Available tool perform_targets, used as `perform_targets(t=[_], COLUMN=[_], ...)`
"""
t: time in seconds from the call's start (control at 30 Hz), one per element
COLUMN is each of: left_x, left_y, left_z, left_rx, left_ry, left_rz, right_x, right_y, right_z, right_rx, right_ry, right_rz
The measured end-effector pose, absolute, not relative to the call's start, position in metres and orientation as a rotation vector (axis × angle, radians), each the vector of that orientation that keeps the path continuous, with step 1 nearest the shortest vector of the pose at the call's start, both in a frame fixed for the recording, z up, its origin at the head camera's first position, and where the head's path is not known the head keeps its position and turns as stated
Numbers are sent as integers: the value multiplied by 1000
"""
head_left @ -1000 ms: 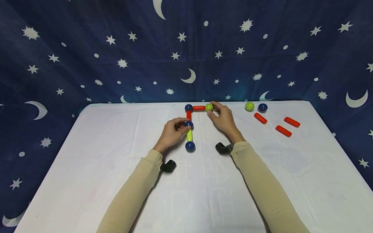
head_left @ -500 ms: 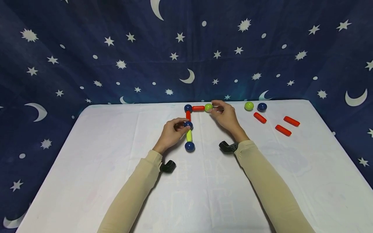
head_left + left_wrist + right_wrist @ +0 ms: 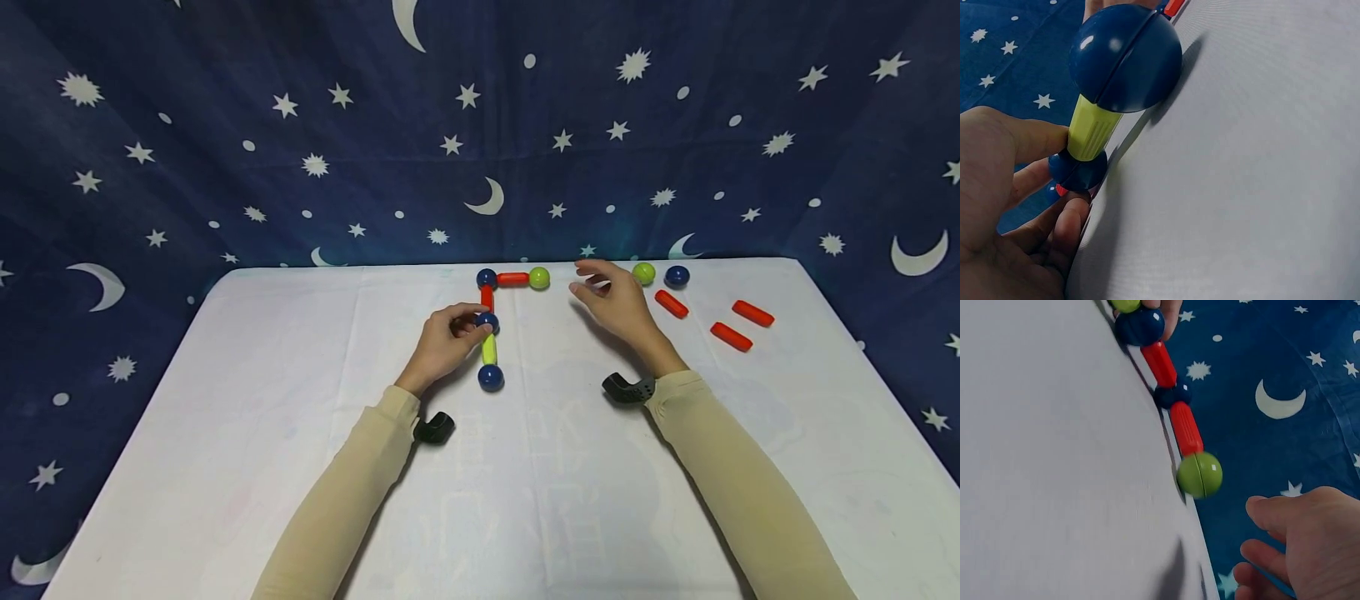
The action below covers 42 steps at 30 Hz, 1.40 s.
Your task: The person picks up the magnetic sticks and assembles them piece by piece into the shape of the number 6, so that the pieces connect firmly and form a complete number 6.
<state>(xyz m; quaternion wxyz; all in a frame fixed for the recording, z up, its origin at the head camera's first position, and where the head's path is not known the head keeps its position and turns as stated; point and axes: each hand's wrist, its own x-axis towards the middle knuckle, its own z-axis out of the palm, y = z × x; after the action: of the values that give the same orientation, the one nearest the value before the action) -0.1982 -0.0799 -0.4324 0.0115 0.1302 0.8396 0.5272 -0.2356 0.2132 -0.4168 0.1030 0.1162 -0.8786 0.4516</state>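
On the white table lies a joined chain of balls and rods. From its near blue ball (image 3: 491, 377) a yellow-green rod (image 3: 489, 350) runs to the middle blue ball (image 3: 488, 322). Beyond that, a red rod (image 3: 487, 298) reaches the far blue ball (image 3: 487, 278), where the chain bends right through another red rod (image 3: 513, 279) to a green ball (image 3: 1200, 474). My left hand (image 3: 444, 346) pinches the middle blue ball between thumb and fingers. My right hand (image 3: 617, 306) hovers right of the green ball, fingers loosely bent and holding nothing.
Toward the back right sit a loose green ball (image 3: 643, 273) and a loose blue ball (image 3: 677, 277). Several loose red rods lie near them, including one rod (image 3: 671, 304) close to my right hand. A dark starry cloth (image 3: 480, 133) hangs behind the table (image 3: 262, 375).
My right hand has let go of the green ball at the chain's end and moved right, toward the loose pieces. The left hand stays on the middle blue ball.
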Motion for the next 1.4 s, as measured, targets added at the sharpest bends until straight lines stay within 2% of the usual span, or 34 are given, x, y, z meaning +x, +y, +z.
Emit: perform_targets(t=[0.77, 1.4], left_x=[-197, -198], left_y=[-79, -80], left_z=[-432, -434], left_rx=[397, 412], left_ry=[2612, 2613], left_rz=[1638, 1651], right_x=[-203, -200], right_y=[305, 314], right_z=[-419, -425], right_rx=[78, 8], right_ry=[-2593, -2756], right_rz=[1030, 855])
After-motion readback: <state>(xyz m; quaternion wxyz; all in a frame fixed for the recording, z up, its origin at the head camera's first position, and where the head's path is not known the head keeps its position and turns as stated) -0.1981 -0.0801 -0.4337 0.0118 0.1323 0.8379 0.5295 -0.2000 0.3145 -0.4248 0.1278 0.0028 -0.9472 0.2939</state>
